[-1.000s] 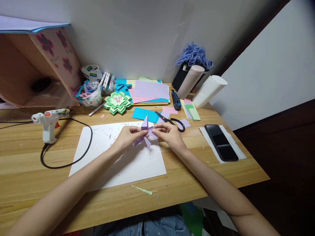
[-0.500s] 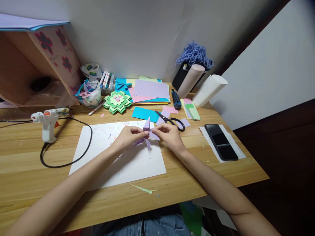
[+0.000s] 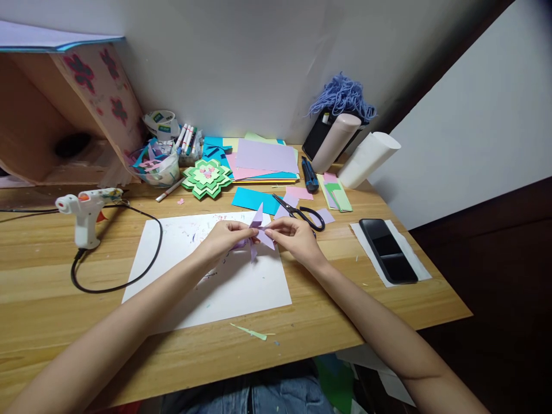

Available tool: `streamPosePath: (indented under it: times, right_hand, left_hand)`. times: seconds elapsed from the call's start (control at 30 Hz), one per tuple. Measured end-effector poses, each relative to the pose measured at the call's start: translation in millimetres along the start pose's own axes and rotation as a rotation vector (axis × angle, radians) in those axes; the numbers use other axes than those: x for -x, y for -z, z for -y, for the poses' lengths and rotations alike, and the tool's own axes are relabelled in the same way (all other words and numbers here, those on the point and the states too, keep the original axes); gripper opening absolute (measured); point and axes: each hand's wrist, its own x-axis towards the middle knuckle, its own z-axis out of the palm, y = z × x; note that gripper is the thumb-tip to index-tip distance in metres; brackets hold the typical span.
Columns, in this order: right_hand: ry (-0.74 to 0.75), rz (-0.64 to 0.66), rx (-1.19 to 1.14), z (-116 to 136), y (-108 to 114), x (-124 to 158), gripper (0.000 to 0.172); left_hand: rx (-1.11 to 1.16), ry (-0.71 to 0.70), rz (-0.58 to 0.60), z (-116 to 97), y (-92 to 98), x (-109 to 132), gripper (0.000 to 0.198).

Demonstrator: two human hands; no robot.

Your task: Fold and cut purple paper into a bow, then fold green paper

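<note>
pinching a folded purple paper shape [image 3: 257, 231] between both hands, we hold it just above the far edge of a white sheet [image 3: 224, 287] that lies flat on the wooden counter [image 3: 345, 299]. our left hand [image 3: 224, 240] closes its fingertips on the left side of the shape, and our right hand [image 3: 293, 238] closes thumb and forefinger on its right side, so the two hands meet at the paper with its pointed flaps sticking up and down between them. we cannot tell whether the shape touches the sheet beneath it.

just beyond our right hand lie black-handled scissors [image 3: 302, 214], partly on a blue paper piece [image 3: 252, 200] and small pink and lilac scraps. further back sits a stack of coloured paper [image 3: 263, 161], with a layered green paper flower [image 3: 206, 179] to its left and a clear bowl of scraps [image 3: 157, 164] beside that. a white glue gun [image 3: 84, 215] stands well to the left, its black cord looping along the counter to the sheet's left edge. to the right, a dark phone [image 3: 383, 248] rests on a white paper strip, well apart from our hands.
</note>
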Motion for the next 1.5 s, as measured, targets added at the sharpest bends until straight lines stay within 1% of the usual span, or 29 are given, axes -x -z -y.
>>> streamPosePath:
  times: [0.1,0.27,0.53,0.7,0.83,1.0,1.17,1.27,1.37,1.5]
  right_hand:
    - [0.060,0.003,0.009,1.3,-1.4,2.7,0.016]
    - [0.149,-0.036,0.099,5.3,-3.6,7.2,0.011]
    - [0.188,-0.014,0.150,8.5,-2.2,8.2,0.015]
    - [0.198,-0.031,0.187,8.9,-4.4,9.6,0.016]
    - [0.215,-0.009,0.193,8.2,-5.1,10.2,0.015]
    - [0.133,0.017,0.085,5.8,-5.9,9.0,0.015]
    - [0.041,0.006,-0.011,3.3,-7.5,4.9,0.017]
    - [-0.050,-0.009,-0.096,1.7,-6.6,2.5,0.022]
    - [-0.131,0.016,-0.136,-1.1,-4.0,0.7,0.025]
    - [-0.136,0.044,-0.138,-3.7,-1.6,-0.8,0.020]
  left_hand:
    - [0.035,0.007,-0.003,0.6,1.3,-1.5,0.023]
    - [0.115,0.020,0.003,-1.2,2.9,-1.9,0.018]
    - [0.228,0.049,0.077,-2.3,4.4,-1.7,0.019]
    - [0.189,0.049,0.052,-4.1,2.9,-1.1,0.020]
    - [0.125,0.040,0.032,-5.4,2.4,0.8,0.023]
    - [0.100,0.005,-0.003,-2.8,2.5,0.9,0.024]
    - [0.072,-0.045,-0.016,-0.3,-0.2,1.4,0.024]
    - [0.063,-0.059,-0.030,0.1,-0.9,1.7,0.023]
    - [0.053,-0.050,-0.038,-0.4,-0.9,1.8,0.023]
    - [0.023,-0.025,-0.047,-2.0,-1.6,2.1,0.025]
